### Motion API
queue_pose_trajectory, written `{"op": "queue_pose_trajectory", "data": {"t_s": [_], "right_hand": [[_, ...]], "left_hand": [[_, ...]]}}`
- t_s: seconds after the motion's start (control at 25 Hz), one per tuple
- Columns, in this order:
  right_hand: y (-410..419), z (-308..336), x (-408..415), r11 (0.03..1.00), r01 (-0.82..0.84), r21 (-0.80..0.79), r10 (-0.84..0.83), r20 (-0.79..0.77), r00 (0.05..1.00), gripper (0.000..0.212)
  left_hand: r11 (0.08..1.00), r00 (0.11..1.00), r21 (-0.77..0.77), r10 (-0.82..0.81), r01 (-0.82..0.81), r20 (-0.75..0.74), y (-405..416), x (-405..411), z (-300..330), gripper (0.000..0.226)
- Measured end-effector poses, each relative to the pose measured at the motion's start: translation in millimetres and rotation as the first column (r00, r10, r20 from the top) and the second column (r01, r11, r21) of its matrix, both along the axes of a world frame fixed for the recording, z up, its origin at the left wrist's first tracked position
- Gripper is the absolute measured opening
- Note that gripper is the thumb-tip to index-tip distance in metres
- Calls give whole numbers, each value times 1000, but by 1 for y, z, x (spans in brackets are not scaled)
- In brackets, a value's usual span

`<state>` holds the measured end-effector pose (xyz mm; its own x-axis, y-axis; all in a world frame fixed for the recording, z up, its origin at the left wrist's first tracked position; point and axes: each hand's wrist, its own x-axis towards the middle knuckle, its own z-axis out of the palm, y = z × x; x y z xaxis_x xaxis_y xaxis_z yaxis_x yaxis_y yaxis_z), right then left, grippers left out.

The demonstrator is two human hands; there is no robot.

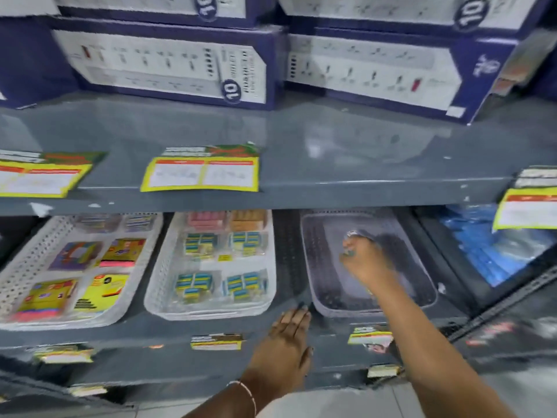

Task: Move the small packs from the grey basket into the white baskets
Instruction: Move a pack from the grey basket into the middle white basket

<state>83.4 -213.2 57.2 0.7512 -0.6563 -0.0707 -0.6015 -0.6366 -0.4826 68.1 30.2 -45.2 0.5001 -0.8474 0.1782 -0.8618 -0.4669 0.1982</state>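
The grey basket [337, 297] sits on the lower shelf, right of centre. My right hand [363, 260] reaches inside it; motion blur hides whether the curled fingers pinch anything, though a small pale thing shows at the fingertips. My left hand [289, 336] rests flat on the shelf's front edge, just left of the grey basket, holding nothing. Left of it stands a white basket [162, 285] with several blue-and-yellow small packs [194, 285] in rows. A second white basket [18, 273] further left holds colourful packs [102, 289].
A grey upper shelf [331, 152] overhangs the baskets, carrying blue-and-white power-strip boxes [168, 64]. Yellow price labels [200, 173] hang from the shelf edges. A dark bin with blue plastic-wrapped goods [488, 251] sits to the right of the grey basket.
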Motion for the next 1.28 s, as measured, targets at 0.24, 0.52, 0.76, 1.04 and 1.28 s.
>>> {"op": "queue_pose_trajectory", "data": {"t_s": [0.24,0.52,0.76,1.04,1.28], "right_hand": [[-55,-30,-41,994,50,97,-19,-306,952,89],[-56,-23,-47,996,19,89,7,-283,959,78],[-45,19,-76,997,65,32,-54,-277,959,57],[60,61,-19,891,-363,273,321,186,929,51],[179,15,83,709,-640,297,596,232,769,47]], "left_hand": [[994,995,51,95,-96,35,-35,-9,-23,63],[995,993,13,97,-98,65,-35,-11,-19,59],[999,1000,-50,14,-14,-2,-13,-10,1,59],[994,1000,-110,-17,19,20,44,7,3,56],[990,997,-120,80,-78,16,126,38,-3,53]]}}
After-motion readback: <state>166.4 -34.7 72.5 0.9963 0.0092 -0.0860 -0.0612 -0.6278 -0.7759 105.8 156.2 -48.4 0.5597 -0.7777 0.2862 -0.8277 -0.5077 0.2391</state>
